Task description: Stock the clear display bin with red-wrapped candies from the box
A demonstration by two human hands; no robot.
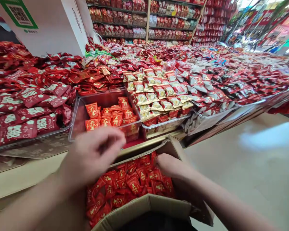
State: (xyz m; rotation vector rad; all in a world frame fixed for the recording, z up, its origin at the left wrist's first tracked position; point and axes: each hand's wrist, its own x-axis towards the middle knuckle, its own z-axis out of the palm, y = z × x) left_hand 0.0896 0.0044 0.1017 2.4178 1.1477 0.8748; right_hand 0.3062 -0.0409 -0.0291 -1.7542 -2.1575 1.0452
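My left hand is in the air between a clear plastic bin and an open cardboard box. Its fingers curl toward the thumb, but motion blur hides whether anything is in them. Small red packets with gold lettering fill much of the box; packets of the same look lie in the bin. My right hand reaches into the box at its far right corner. Its fingers are closed against the red packets there, and what they may hold is hidden.
Dark red packets heap up in a bin on the left. Cream durian packets fill the bin to the right. A white box with a QR code stands behind. Shelves of packets line the back; pale floor lies right.
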